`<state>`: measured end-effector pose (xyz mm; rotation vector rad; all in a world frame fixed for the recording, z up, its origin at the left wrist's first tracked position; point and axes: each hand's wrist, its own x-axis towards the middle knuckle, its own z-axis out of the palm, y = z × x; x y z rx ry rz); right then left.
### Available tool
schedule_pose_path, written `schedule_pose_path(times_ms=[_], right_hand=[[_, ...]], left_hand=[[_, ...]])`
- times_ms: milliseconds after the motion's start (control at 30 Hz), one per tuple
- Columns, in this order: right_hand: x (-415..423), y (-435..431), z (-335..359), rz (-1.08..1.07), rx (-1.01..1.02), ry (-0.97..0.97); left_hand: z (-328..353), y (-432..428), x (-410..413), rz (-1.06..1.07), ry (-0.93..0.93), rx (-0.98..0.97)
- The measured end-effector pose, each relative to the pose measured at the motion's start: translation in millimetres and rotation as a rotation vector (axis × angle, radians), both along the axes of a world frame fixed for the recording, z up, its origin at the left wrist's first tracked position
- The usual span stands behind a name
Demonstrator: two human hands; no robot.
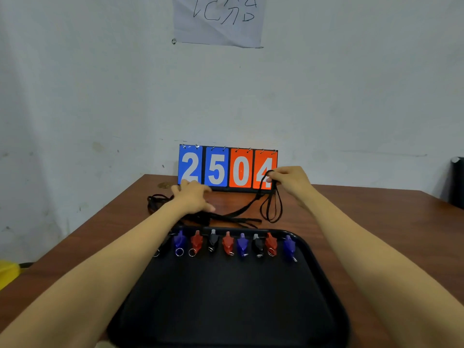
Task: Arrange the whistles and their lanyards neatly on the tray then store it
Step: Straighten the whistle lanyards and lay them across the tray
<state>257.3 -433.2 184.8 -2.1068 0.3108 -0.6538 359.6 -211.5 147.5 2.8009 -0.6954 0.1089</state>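
**Inspector:** Condition of the tray?

**Me:** The black tray sits on the brown table directly before me, between my forearms. Eight whistles lie in one row along its far edge, mouthpieces toward the wall. Left to right they run blue, red, black, red, blue, black, red, blue. One more split ring shows beside my left forearm; what it belongs to is hidden.

**Inspector:** And the lanyards?

**Me:** I see none on the tray. The black lanyards lie tangled on the table just beyond the tray's far rim, with strands trailing right along it.

**Inspector:** Left hand?

**Me:** My left hand rests palm down on that tangle, fingers straight and slightly spread, pointing toward the scoreboard. It grips nothing that I can see.

**Inspector:** Right hand?

**Me:** My right hand is raised before the scoreboard's last card. Thumb and fingers pinch one lanyard gathered in loops. The loops hang free below the hand, and one strand runs down and left to the tangle.

**Inspector:** Surroundings?

**Me:** A flip scoreboard reading 2504, two blue cards and two orange, stands at the table's far edge by the white wall. A handwritten paper sheet hangs above it. A yellow object shows at the left edge and a dark bin at the right.
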Motion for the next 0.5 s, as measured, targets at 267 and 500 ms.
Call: schedule_pose_path(times_ms=[267, 500], right_hand=[[-6.8, 23.5, 20.4, 0.154, -0.165, -0.087], [-12.2, 14.0, 27.0, 0.089, -0.101, -0.161]], left_hand=[[17.7, -58.1, -33.8, -0.294, 0.055, -0.355], [10.7, -43.4, -28.2, -0.247, 0.010, -0.439]])
